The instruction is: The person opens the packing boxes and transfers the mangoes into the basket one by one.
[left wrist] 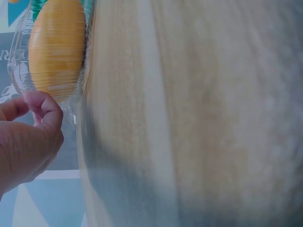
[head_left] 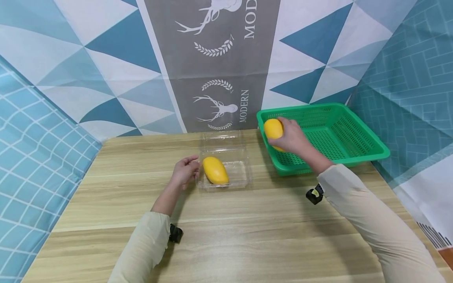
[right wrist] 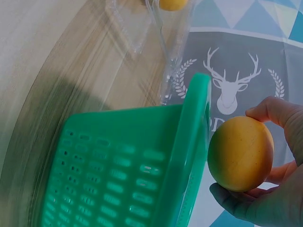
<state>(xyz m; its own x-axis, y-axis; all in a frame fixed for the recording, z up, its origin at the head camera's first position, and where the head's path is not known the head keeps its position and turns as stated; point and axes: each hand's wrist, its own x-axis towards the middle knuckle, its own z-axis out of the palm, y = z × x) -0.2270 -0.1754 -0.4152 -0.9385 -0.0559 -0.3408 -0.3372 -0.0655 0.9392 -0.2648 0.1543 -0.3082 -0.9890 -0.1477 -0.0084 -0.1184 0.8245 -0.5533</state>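
Note:
In the head view, my right hand grips a yellow mango above the near-left rim of a green plastic basket. The right wrist view shows thumb and fingers around that mango, beside the basket's wall. A second mango lies in the left part of a clear plastic clamshell box, whose lid stands open toward the wall. At the box's left side is my left hand. In the left wrist view, its thumb and forefinger pinch the box's edge.
A wooden table carries the box and basket. Behind it hangs a patterned cloth wall, with blue tiled-pattern cloth at the left side. Black wrist cameras sit under both sleeves. The basket's raised rim stands between the right forearm and the wall.

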